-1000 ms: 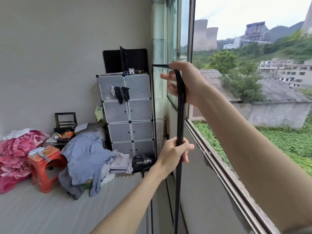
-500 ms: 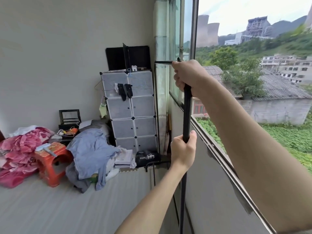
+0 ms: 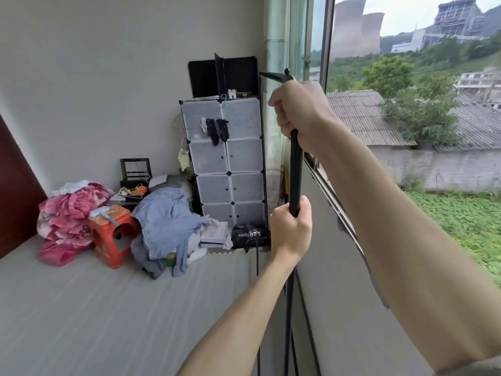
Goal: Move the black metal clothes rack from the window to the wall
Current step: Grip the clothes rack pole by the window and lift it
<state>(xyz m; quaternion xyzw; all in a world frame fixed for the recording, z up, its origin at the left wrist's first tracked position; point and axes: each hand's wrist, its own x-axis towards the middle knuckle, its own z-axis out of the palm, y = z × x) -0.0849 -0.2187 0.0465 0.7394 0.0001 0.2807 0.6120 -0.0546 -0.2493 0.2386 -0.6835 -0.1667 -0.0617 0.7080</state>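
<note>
The black metal clothes rack (image 3: 295, 169) stands upright beside the window (image 3: 406, 104), seen end-on as a near vertical post with a top bar running away from me. My right hand (image 3: 301, 112) is wrapped around the post just under its top corner. My left hand (image 3: 291, 229) grips the same post lower down, thumb up. The rack's far post (image 3: 257, 264) shows as a thin black line, and its feet are out of view. The plain white wall (image 3: 108, 77) lies to the left.
A white cube cabinet (image 3: 227, 164) stands in the far corner. In front of it lie a blue clothes heap (image 3: 168, 226), a red stool (image 3: 111, 234), pink bedding (image 3: 67, 213) and a black bag (image 3: 249, 234). Grey floor (image 3: 108, 308) stretches to my left.
My right hand has closed fully round the post from a loose hold at the top bar. The rack's near post has shifted right in view and the scene appears closer.
</note>
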